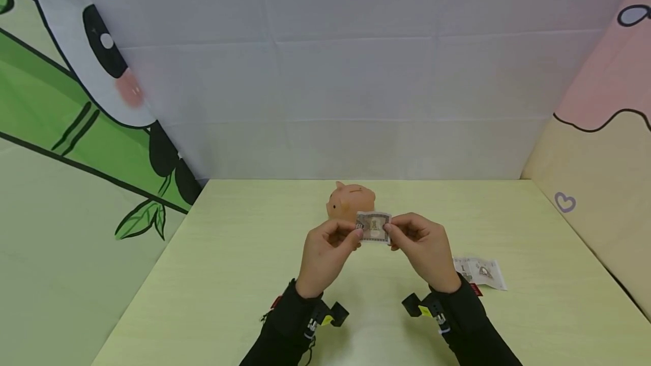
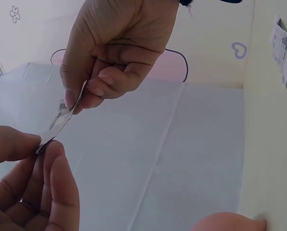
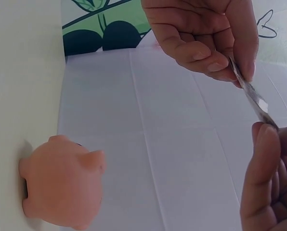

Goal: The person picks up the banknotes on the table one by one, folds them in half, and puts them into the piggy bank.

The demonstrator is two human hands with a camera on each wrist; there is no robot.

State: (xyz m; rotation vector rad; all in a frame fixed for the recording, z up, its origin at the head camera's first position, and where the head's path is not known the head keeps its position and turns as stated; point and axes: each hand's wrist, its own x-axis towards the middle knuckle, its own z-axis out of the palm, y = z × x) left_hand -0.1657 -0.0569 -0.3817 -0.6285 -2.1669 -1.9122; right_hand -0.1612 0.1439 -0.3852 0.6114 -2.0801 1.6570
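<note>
Two grips (image 1: 325,253) (image 1: 424,247); two banknotes (image 1: 373,227) (image 1: 480,271) (one loose); one piggy bank (image 1: 351,199); two wrist cameras (image 1: 333,314) (image 1: 417,305)

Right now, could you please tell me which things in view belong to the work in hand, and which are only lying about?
In the work:
- small banknote, pinched at opposite ends
- left hand
- right hand

Apparently lying about, though either may matter too:
- pig figure, standing untouched on the table
- other paper note, flat near the right wrist

Piggy bank (image 1: 351,201) sits way back on the table (image 1: 213,298), held-up banknote (image 1: 373,227) in front, loose note (image 1: 480,271) off right.
</note>
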